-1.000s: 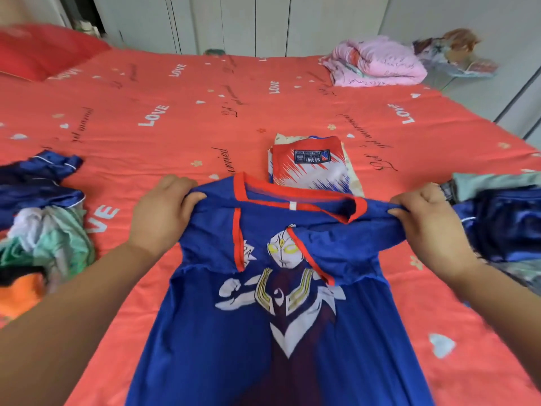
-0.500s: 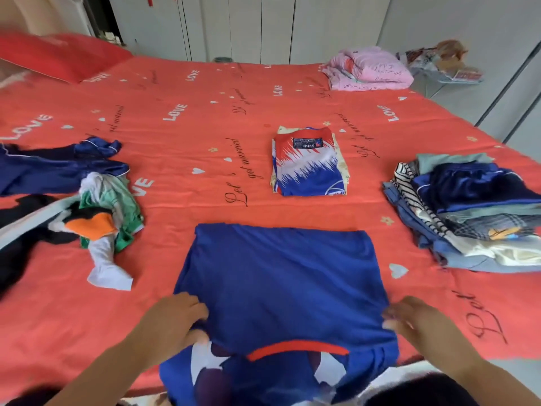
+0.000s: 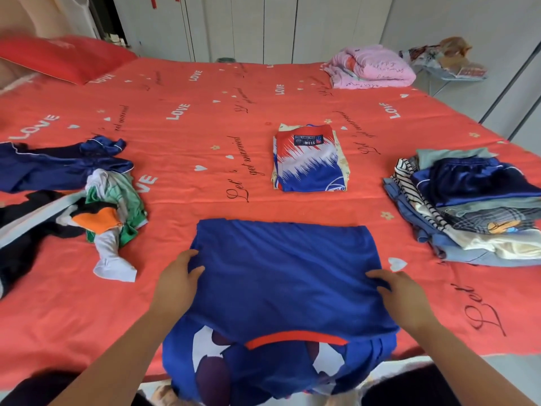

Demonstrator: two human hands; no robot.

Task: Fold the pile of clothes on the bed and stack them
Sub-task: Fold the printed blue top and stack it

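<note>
- While the blue shirt (image 3: 287, 273) lies print-down at the near edge of the bed (image 3: 205, 118), its collar end hangs over that edge.
- Left hand (image 3: 177, 284): grip pinches the shirt's left edge, thumb on top.
- Right hand (image 3: 402, 298): grip curls over the right edge.
- Small folded stack (image 3: 310, 159): beyond the shirt.
- Unfolded pile (image 3: 87, 200): at left.
</note>
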